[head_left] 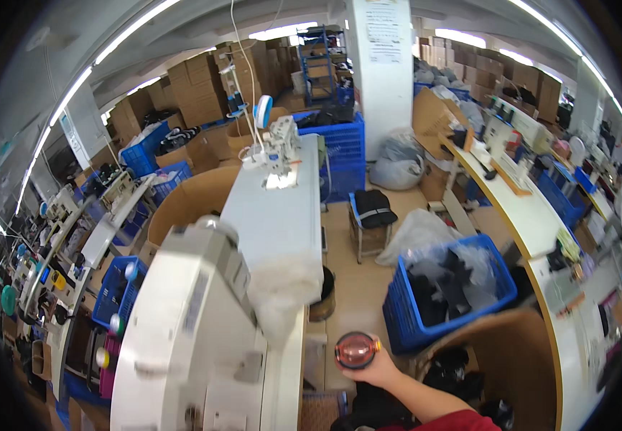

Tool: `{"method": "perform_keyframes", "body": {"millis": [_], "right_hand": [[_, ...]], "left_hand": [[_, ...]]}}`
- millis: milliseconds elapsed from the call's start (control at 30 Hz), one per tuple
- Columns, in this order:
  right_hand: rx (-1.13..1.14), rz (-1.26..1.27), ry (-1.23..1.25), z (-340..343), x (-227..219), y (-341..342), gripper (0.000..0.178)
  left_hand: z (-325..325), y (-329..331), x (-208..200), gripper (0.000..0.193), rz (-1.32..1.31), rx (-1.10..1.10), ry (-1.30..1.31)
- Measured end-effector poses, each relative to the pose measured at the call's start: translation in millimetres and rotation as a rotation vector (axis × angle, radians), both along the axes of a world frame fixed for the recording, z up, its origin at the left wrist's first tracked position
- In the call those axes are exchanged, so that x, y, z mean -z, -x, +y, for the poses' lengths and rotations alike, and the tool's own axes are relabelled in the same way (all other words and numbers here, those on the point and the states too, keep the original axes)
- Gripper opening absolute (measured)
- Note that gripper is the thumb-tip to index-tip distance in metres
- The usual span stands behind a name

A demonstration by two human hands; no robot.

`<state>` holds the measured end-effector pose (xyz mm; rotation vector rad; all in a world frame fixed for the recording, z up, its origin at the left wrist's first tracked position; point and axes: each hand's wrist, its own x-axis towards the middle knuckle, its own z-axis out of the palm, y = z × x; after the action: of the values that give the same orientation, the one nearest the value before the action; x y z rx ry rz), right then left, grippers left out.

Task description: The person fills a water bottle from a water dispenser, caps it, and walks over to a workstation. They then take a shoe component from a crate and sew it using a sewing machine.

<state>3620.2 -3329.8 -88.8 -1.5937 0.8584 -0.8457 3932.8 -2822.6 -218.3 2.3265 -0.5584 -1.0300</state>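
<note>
My right hand (377,365) is closed around a round, reddish see-through cup (356,350) with a dark rim, seen from above. Its forearm, in a red sleeve, comes in from the lower right. To the left of that hand stands a big white sewing machine (182,316), close to me and blurred. A clear plastic bag (282,291) hangs at the machine's far side, over the edge of the white table (264,223). My left hand is out of view.
A blue crate (397,327) of black pieces and plastic stands right of the aisle, behind a large cardboard box (523,359). Farther off are a stool (368,241) with a black cap, another sewing machine (282,147) and a white pillar (386,79). A long workbench (541,237) runs along the right.
</note>
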Motion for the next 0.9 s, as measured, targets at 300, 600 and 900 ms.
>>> {"method": "perform_keyframes", "body": {"millis": [300,600,900], "right_hand": [[-0.088,0.003,-0.028,-194.1,-44.9,-20.2,0.091],[-0.018,0.148,0.122,-288.7,-61.9,-13.8,0.082],[0.100,0.062,-0.047,-361.6,-39.0,11.0,0.080]], "left_hand": [[-207.3,-63.8,-88.0,0.041,-0.080,0.069,-0.097],[-323.4,-59.1,-85.5,0.043,-0.025,0.261,-0.093],[-462.2,-15.8,-117.8,0.045,-0.006,0.413,-0.146]]}}
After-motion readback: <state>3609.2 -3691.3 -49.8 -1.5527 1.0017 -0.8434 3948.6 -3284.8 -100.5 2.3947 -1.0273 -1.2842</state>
